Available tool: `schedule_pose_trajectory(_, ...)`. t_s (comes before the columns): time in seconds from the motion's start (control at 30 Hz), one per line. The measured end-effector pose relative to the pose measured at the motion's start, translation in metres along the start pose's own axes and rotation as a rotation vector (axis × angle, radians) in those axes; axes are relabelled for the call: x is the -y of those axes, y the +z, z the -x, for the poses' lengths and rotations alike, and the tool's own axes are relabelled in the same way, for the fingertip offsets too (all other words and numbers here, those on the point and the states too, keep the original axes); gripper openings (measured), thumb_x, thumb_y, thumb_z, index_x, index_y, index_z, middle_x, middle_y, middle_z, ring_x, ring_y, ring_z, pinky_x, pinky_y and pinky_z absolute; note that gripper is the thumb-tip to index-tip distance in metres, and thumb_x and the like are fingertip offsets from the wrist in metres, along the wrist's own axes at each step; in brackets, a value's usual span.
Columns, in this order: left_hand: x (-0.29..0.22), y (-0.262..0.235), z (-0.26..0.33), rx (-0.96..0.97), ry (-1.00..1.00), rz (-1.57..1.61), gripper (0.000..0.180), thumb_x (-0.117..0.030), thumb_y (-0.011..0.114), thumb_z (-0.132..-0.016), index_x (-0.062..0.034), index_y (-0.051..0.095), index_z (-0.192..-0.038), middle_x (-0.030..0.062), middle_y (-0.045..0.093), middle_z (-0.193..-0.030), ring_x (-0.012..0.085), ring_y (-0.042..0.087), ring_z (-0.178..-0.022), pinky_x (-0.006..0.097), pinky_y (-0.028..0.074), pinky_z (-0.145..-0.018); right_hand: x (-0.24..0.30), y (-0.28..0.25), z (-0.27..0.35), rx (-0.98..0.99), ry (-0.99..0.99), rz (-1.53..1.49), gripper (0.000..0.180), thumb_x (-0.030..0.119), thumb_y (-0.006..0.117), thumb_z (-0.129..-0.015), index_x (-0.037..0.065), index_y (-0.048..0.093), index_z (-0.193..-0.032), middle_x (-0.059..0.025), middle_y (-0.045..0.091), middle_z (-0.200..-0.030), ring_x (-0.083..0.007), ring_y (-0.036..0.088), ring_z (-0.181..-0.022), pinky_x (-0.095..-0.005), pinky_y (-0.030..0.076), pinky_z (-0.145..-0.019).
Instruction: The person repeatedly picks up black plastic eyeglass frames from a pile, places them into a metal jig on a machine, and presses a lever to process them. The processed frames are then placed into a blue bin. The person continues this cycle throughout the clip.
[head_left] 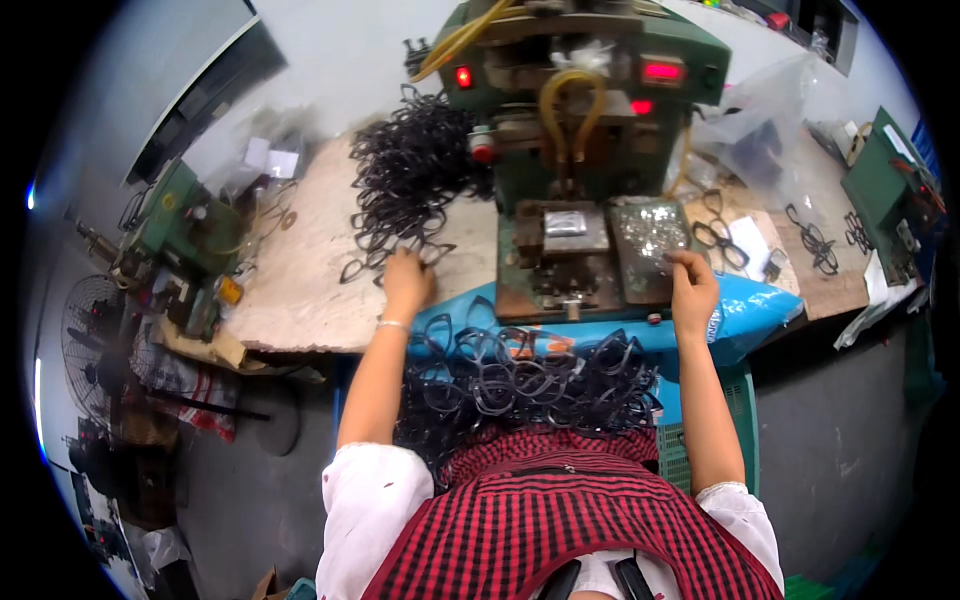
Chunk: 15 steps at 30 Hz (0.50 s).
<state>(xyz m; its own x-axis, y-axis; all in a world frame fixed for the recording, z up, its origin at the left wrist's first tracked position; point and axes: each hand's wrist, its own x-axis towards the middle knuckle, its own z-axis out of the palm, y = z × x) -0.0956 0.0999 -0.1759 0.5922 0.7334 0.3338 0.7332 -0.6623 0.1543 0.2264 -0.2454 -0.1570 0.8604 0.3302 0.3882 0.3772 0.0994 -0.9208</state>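
Note:
My left hand (408,285) is at the near edge of a heap of black eyeglass frames (410,160), its fingers closed on one eyeglass frame (436,252) there. At the right side of a shallow metal tray (645,285) my right hand (695,295) holds its thumb and forefinger together; whatever is between them is too small to make out. Tiny shiny parts (652,232) fill the tray's far portion. Between my hands stands a green press machine (625,140), with a small metal block (577,228) on its bed. More dark eyeglass frames (520,375) lie in front of my lap.
A blue plastic sheet (745,305) covers the bench's front edge. Several frames (718,240) rest right of the press near a clear plastic bag (765,125). Another green machine (180,225) stands left, beside a fan (95,345). A green crate (740,410) is below my right arm.

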Motion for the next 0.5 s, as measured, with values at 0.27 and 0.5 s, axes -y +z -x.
schedule_pose_trajectory(0.27,-0.003,0.002,-0.014,-0.347,-0.155,0.119,0.050,-0.047,0.071,-0.090,0.0022,0.063,-0.082,0.0223,0.065,-0.082,0.0389,0.061,-0.074,0.046,0.047,-0.065,0.027,-0.033,0.000,0.076,-0.349,0.750,0.010,0.010,0.073,-0.078,0.008,0.073,-0.088,-0.0085,0.070,-0.092,-0.0318,0.063,-0.095,-0.0434,0.050,-0.080)
schedule_pose_trajectory(0.5,-0.131,-0.105,0.017,-0.484,-0.096,1.311,0.017,-0.011,0.056,-0.102,-0.0018,0.069,-0.096,0.0113,0.066,-0.095,0.0187,0.061,-0.085,0.033,0.051,-0.080,0.027,0.000,-0.003,0.069,-0.246,0.976,0.011,0.019,0.077,-0.075,0.012,0.072,-0.083,-0.0020,0.065,-0.090,-0.0276,0.061,-0.098,-0.0444,0.047,-0.075)
